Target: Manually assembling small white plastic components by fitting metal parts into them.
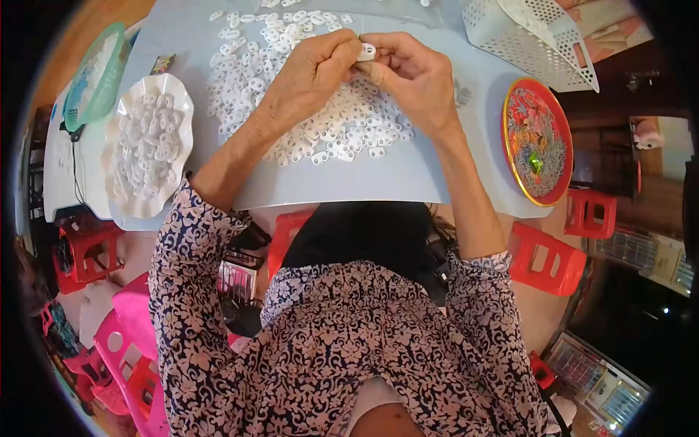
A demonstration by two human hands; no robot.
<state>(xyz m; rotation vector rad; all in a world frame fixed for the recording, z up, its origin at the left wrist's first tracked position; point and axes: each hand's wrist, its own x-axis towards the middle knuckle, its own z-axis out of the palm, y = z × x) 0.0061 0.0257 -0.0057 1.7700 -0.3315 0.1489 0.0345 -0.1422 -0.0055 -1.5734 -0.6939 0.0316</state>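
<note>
Over the far middle of the table, my two hands meet fingertip to fingertip. My right hand (415, 76) is closed, pinching a small white plastic piece with two dark holes (367, 52) between thumb and fingers. Right beside it, my left hand (313, 76) is closed too, its thumb and forefinger pressed together at the piece's left end. What lies between those left fingertips is hidden. Beneath and around both hands spreads a loose pile of similar white two-holed pieces (342, 131).
A scalloped white dish (186, 116) of white pieces stands left, near a green basket (113, 80). At right are a red bowl (507, 138) with small grey and coloured parts and a white perforated basket (510, 44). Red stools (546, 258) surround the pale blue table (328, 191).
</note>
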